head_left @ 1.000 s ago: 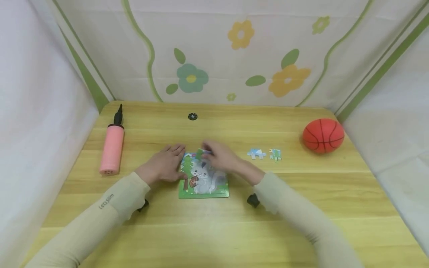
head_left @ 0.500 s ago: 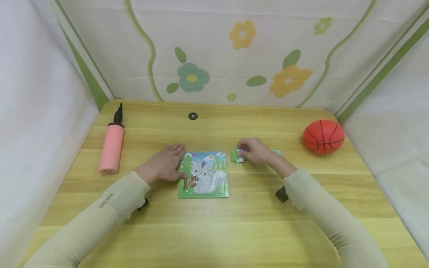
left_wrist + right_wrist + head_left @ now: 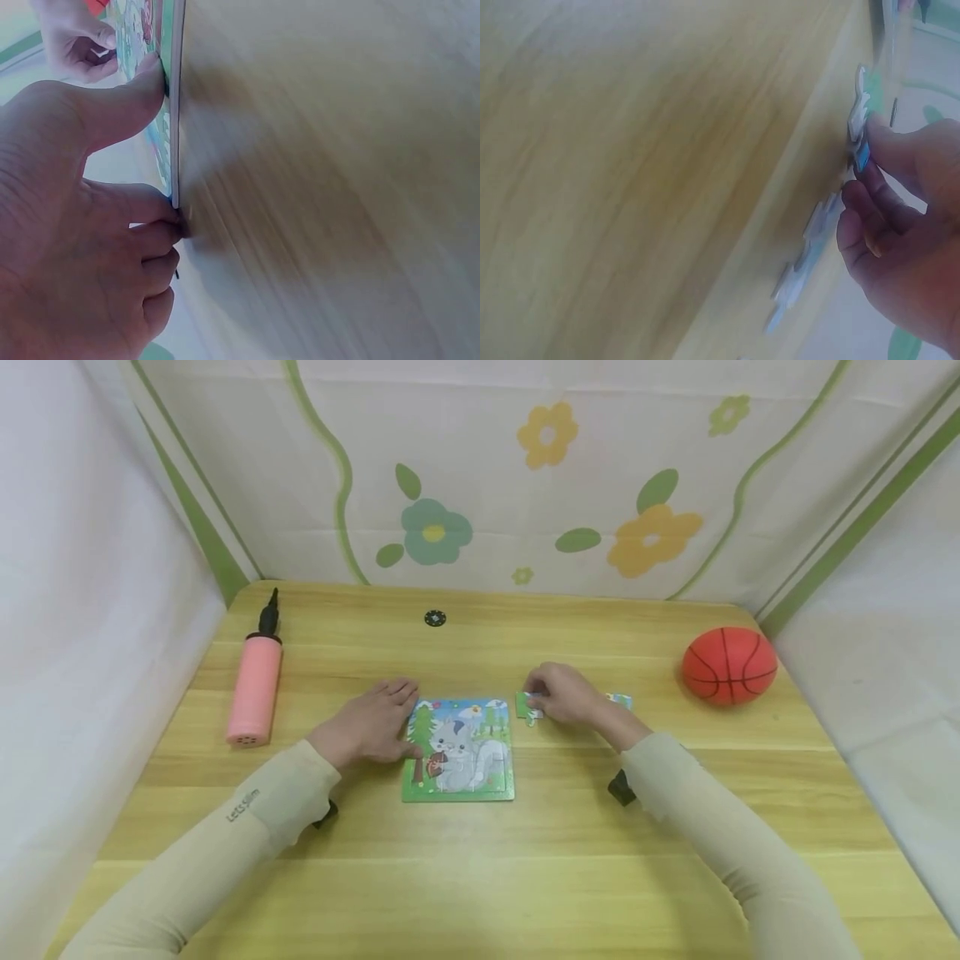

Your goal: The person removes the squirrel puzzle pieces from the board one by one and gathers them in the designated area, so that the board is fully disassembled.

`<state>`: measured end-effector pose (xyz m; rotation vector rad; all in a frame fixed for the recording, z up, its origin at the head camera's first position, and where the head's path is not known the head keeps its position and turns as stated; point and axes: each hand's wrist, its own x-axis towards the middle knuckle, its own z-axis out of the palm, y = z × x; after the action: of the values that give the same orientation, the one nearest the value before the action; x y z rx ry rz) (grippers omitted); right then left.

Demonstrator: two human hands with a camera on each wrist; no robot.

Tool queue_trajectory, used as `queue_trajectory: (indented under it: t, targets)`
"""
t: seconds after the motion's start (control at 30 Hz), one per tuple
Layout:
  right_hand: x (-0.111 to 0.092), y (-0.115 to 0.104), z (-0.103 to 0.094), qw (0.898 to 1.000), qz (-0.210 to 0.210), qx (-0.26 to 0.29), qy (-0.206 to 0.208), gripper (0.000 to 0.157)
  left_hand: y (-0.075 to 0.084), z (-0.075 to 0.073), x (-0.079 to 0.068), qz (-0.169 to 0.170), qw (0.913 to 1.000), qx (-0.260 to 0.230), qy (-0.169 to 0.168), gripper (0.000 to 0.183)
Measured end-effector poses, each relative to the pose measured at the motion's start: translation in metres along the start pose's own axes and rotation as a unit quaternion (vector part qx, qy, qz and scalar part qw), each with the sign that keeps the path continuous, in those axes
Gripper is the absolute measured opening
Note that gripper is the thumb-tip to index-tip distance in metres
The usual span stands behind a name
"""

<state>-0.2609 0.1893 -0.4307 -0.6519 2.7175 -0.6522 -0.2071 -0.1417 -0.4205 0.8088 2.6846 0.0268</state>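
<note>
A square jigsaw puzzle [image 3: 465, 764] with a grey squirrel holding an acorn lies mid-table. My left hand [image 3: 372, 722] rests along its left side, with the thumb [image 3: 124, 105] on its face and the fingers near its upper left corner. To the right of the board, my right hand [image 3: 568, 695] pinches a green jigsaw piece [image 3: 523, 705] between thumb and finger, at or just above the table. In the right wrist view, the pinched piece [image 3: 858, 124] is partly covered by the fingertips. Another jigsaw piece [image 3: 621, 700] shows behind the right wrist, partly hidden.
A pink hand pump [image 3: 255, 689] with a black nozzle lies at the left. Toward the back sits a round black chip [image 3: 435, 618]. A red ball [image 3: 729, 667] with basketball lines stands at the right. Cloth walls [image 3: 480, 477] border the wooden table [image 3: 465, 885].
My right hand has moved from over the puzzle's upper part to the right of it, carrying the green jigsaw piece. The left hand has stayed at the puzzle's left side.
</note>
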Motion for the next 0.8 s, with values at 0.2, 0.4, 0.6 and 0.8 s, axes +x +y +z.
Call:
queue_trajectory:
  t: [0.2, 0.4, 0.6, 0.8]
  targets:
    - [0.002, -0.002, 0.003, 1.0, 0.001, -0.008, -0.002, 0.018, 0.001, -0.002, -0.001, -0.003, 1.0, 0.005, -0.004, 0.098]
    - [-0.004, -0.011, 0.009, 0.998, -0.011, -0.037, 0.048, 0.026, 0.011, -0.005, -0.003, 0.004, 0.9994, 0.03, 0.014, 0.096]
    - [-0.02, -0.046, 0.025, 0.99, -0.106, -0.069, 0.064, 0.031, 0.031, -0.008, 0.0, 0.08, 0.9957, 0.044, 0.015, 0.088]
    - [-0.03, -0.067, 0.044, 0.984, -0.109, -0.135, 0.029, 0.057, 0.047, -0.002, 0.0, 0.125, 0.9915, 0.034, -0.013, 0.087]
